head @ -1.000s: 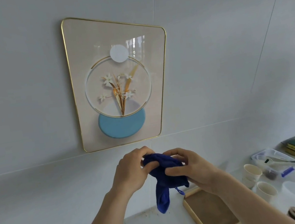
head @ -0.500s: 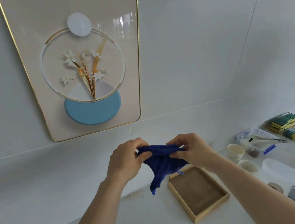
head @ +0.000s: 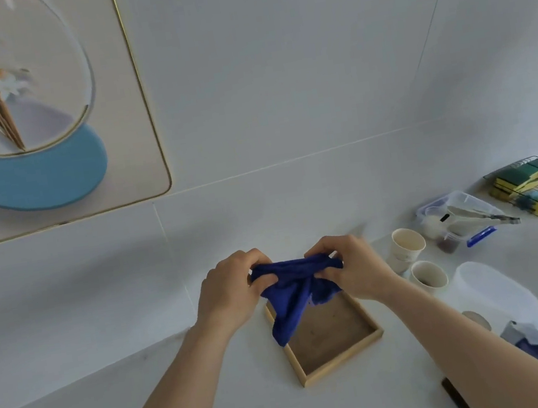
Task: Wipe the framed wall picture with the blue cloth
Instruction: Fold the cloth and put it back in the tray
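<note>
Both hands, left hand (head: pixel 228 292) and right hand (head: pixel 352 266), pinch the one blue cloth (head: pixel 293 290) bunched between them, a tail hanging over one wooden tray (head: pixel 334 336) on the tabletop (head: pixel 219 401). Two paper cups (head: pixel 408 246) stand beside. The single framed wall picture (head: pixel 124 120) hangs up-left, nearer the left hand, unwiped

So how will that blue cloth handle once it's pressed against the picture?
Probably floppy: the blue cloth sags between the left hand and the right hand. It looks light, and likely needs bunching to stay in the grip.
</note>
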Motion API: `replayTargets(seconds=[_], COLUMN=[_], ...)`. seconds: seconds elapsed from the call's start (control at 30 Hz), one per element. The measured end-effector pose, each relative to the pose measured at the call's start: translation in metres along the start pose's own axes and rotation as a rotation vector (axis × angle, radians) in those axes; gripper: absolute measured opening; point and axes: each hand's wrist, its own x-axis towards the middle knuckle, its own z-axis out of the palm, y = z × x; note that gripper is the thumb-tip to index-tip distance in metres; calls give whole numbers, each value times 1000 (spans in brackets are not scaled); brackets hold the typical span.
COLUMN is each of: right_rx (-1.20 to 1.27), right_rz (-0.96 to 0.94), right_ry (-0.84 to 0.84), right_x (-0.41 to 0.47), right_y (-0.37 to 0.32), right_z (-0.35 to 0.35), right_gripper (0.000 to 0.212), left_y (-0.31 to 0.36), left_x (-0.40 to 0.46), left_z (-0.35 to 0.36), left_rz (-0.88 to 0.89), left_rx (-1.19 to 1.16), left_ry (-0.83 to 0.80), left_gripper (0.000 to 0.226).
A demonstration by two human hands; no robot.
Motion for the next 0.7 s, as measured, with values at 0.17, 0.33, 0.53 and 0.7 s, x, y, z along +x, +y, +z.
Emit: replayTargets(seconds=[0.17, 0.33, 0.53, 0.7], right_rx=[-56, -53, -165, -245], right_rz=[-2, 28, 36, 46], right_ry=[-17, -55, -156, -213], right_x=[7, 15, 26, 29], right_y=[52, 95, 129, 159], right_z=[0, 7, 21, 40], right_gripper=[36, 40, 42, 43], left_y=[7, 5, -5, -13], left_x=[16, 33, 46, 52], left_z=[51, 92, 138, 177], left_rz=[-67, -105, -176, -226], left_rx=[43, 73, 53, 89], left_ry=[-21, -67, -115, -146], left_gripper=[11, 14, 15, 18])
